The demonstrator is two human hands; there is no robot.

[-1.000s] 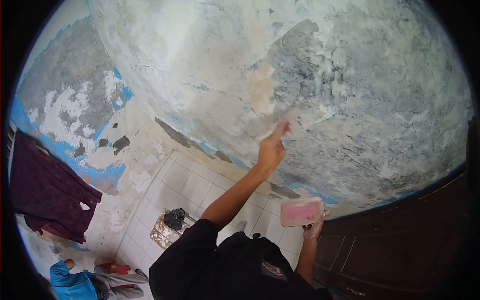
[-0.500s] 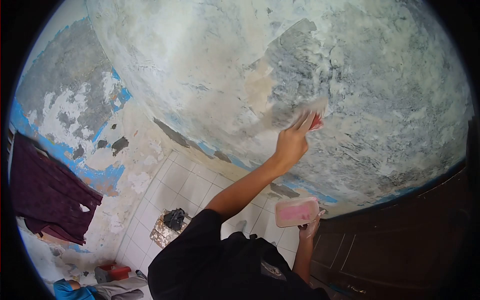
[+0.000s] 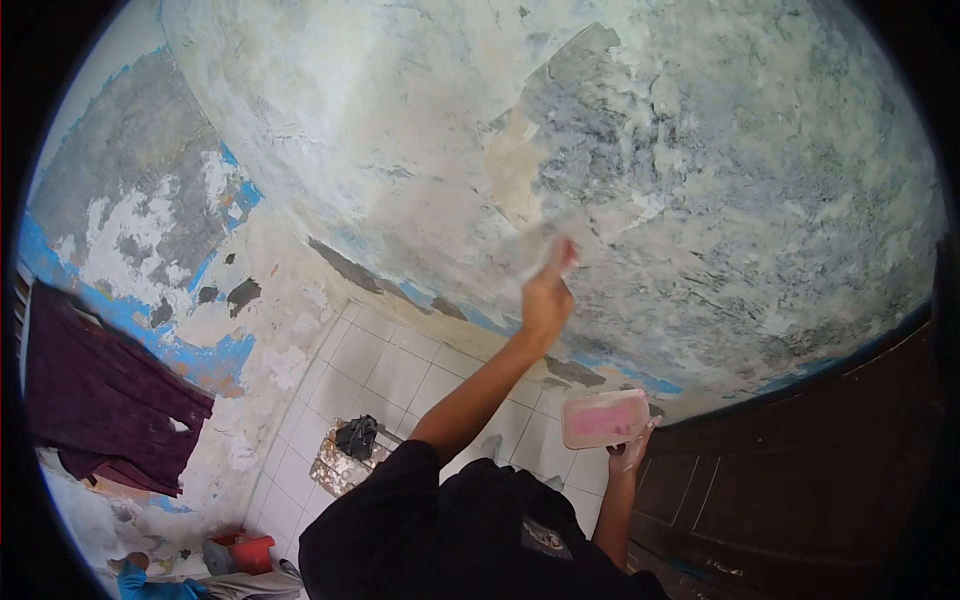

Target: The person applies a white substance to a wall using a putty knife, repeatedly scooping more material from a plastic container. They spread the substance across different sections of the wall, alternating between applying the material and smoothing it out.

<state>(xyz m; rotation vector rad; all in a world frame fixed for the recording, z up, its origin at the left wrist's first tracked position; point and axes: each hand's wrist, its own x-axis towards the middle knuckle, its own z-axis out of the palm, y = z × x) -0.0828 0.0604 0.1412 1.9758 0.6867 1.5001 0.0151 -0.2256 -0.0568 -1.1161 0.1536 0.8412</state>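
While the right hand (image 3: 630, 456) holds a pink-smeared tray (image 3: 592, 441) from below, we have the left hand (image 3: 547, 302) up and to the left of that tray, closed on a partly red tool (image 3: 568, 252) (its far end is blurred) at the patchy wall (image 3: 720, 200); whether they touch, we cannot tell. Left of the tray, we see a dark crumpled bundle (image 3: 356, 436) on a spattered block (image 3: 335, 474); right of it, brown panelling (image 3: 780, 470).

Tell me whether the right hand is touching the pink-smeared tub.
Touching. The head view shows the right hand at the tub's near right corner, fingers against its underside and edge, with no gap.
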